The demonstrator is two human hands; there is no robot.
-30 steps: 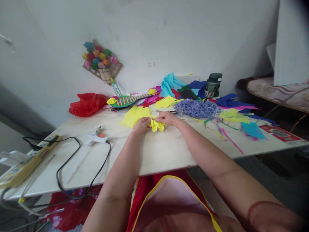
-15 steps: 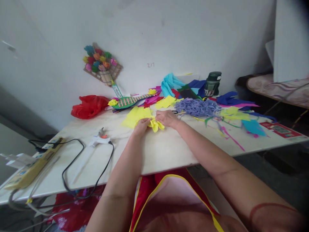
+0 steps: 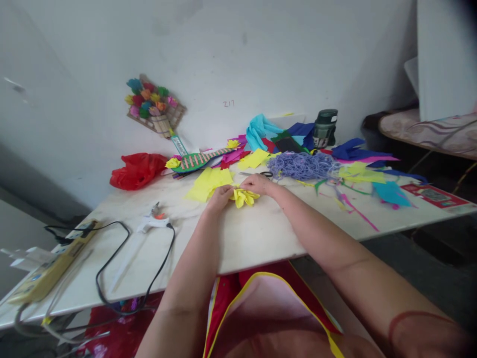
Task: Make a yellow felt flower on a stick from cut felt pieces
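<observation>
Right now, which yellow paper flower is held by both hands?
The frontmost yellow flower, pinched between left hand and right hand. The other two lie untouched beside the green woven mat.

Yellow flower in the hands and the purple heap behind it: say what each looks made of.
The yellow flower: likely thin matte paper or felt; its petals crease and hold folds. The purple heap: probably yarn or cord, a tangle of thin looping strands.

On the white wall (image 3: 298,59), small reddish handwritten marks read "Z17", though the first sign could be a 2. The red card (image 3: 434,195) near the right edge of the table (image 3: 253,238) and the dark green jar (image 3: 325,128) carry print too small to read.
</observation>
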